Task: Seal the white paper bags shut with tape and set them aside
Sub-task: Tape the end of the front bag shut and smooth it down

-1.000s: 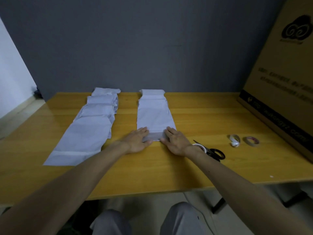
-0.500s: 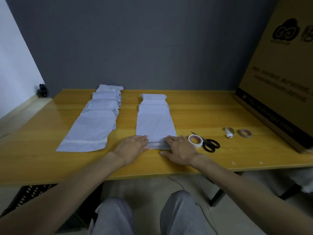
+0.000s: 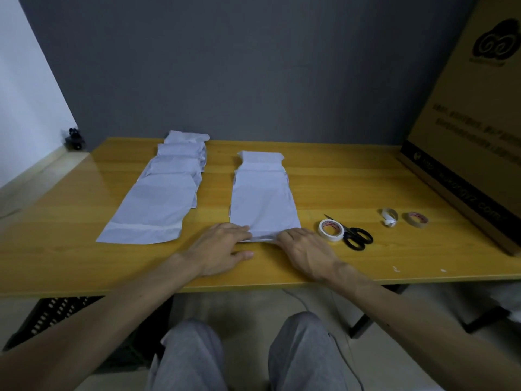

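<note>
Head view, looking down over a yellow wooden table (image 3: pixel 366 187). Two rows of white paper bags lie flat and overlapping, running away from the person: a left row (image 3: pixel 158 204) and a centre row (image 3: pixel 263 201). The nearest bag of the centre row has its near end turned over into a narrow folded strip (image 3: pixel 262 237), close to the table's front edge. The left hand (image 3: pixel 222 246) lies palm down with fingers straight, fingertips on the left end of that strip and thumb on the bare table. The right hand (image 3: pixel 304 249) lies flat likewise, fingertips on the strip's right end. Neither hand grips anything. Just beside the right hand lies a white tape roll (image 3: pixel 331 230), against the blades of the black-handled scissors (image 3: pixel 356 238). Farther right, apart from these, lie a curled scrap of white tape (image 3: pixel 389 217) and a small brown tape roll (image 3: pixel 417 220). A large cardboard box (image 3: pixel 465 136) occupies the table's right side.
</note>
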